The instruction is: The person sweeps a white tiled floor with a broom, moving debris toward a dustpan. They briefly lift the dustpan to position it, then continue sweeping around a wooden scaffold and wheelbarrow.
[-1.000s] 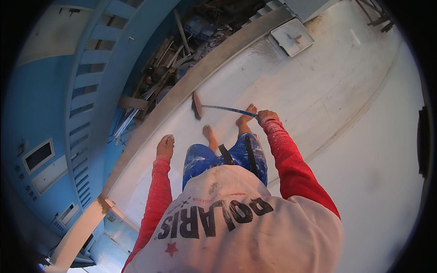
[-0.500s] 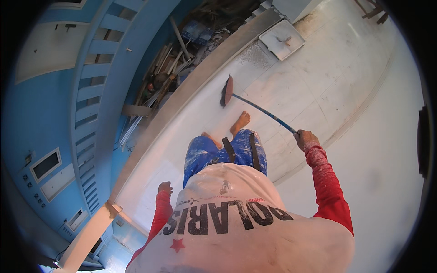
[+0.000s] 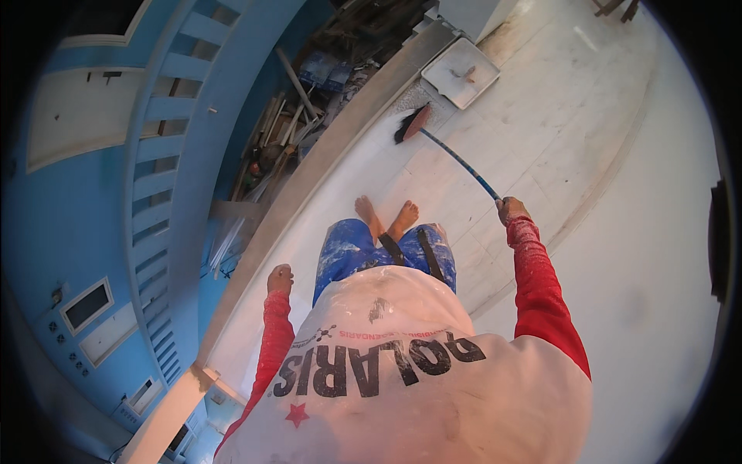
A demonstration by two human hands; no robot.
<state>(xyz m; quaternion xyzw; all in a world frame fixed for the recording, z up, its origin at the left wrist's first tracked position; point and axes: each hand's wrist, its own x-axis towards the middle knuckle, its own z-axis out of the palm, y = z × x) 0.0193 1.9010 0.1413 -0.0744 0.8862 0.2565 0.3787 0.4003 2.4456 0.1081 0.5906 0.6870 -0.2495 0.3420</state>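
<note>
Red-sleeved left hand [image 3: 280, 278]: hangs at the person's side over the white floor [image 3: 541, 116], touches nothing; fingers look loosely curled, exact spread too small to tell.
Bare feet [image 3: 386, 218]: side by side on the floor, just ahead of the blue paint-spattered trousers [image 3: 348, 251].
Broom with blue thin handle [image 3: 456, 158]: slants up-left from the right hand; dark bristle head with reddish block rests on the floor beside the grey ledge [image 3: 340, 147].
White square tray [image 3: 460, 73]: lies just beyond the bristle head.
Right hand [image 3: 512, 209]: arm stretched forward, fingers wrapped tight round the handle's end.

White tray [image 3: 461, 71] on the floor — scrap timber [image 3: 286, 131] beyond.
</note>
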